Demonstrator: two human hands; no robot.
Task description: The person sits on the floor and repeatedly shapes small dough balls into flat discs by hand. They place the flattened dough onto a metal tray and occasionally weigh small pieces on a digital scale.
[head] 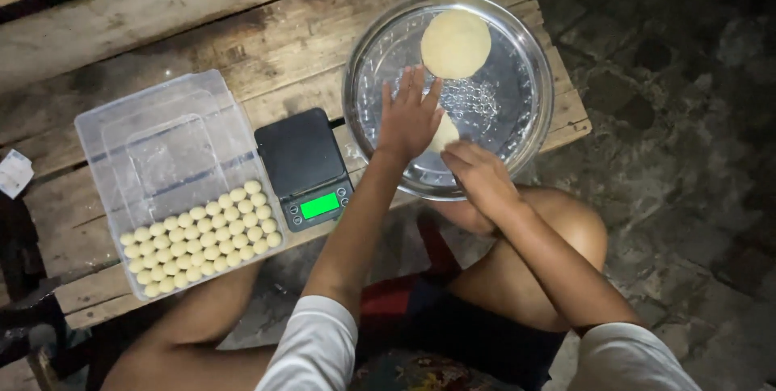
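The left hand (410,116) lies flat, fingers spread, pressing a dough piece (444,132) in the metal tray (517,59); the right hand (477,174) touches the dough's near edge, fingers curled. A flattened disc (455,43) lies beyond. Left of the tray: a scale (305,166), then a clear tub (166,148) of dough balls (202,237) on the wooden bench (242,43)

Left hand (408,120) flat, fingers spread, right hand (477,173) curled beside it
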